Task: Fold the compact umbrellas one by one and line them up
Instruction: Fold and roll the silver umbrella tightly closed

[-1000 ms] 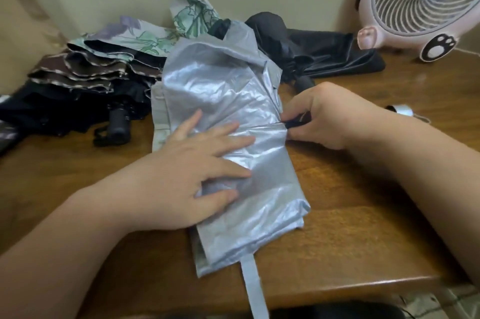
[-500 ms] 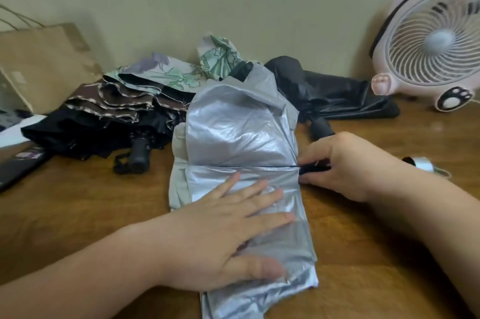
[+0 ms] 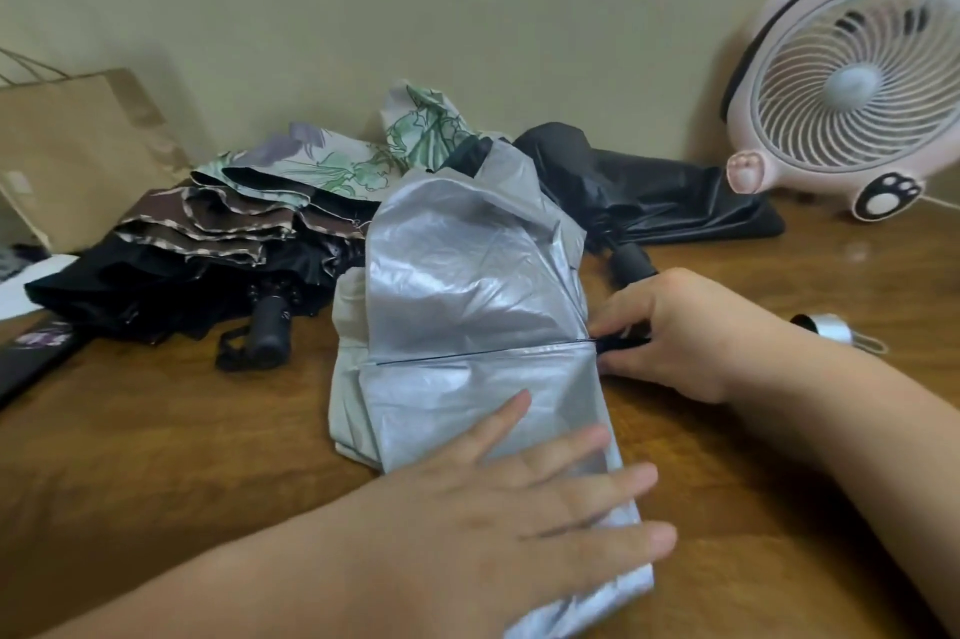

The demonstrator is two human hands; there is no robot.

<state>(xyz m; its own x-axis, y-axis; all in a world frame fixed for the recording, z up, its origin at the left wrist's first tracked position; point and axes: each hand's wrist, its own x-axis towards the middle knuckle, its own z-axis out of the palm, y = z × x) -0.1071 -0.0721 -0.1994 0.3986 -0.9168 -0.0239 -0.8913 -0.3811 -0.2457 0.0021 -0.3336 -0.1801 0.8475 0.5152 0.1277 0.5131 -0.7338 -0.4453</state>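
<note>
The silver umbrella (image 3: 467,285) at the centre is glossy grey-silver, crossed by one thin dark line. At ten o'clock lie a floral umbrella (image 3: 332,165), pale with green leaves and purple blooms, a brown umbrella (image 3: 218,222) edged in cream, and a black umbrella (image 3: 156,285). The charcoal umbrella (image 3: 665,191) at one o'clock is plain. The fan (image 3: 852,82) at two o'clock is pink and white with a black-and-white paw mark. The worktop (image 3: 156,430) is brown wood grain.
</note>
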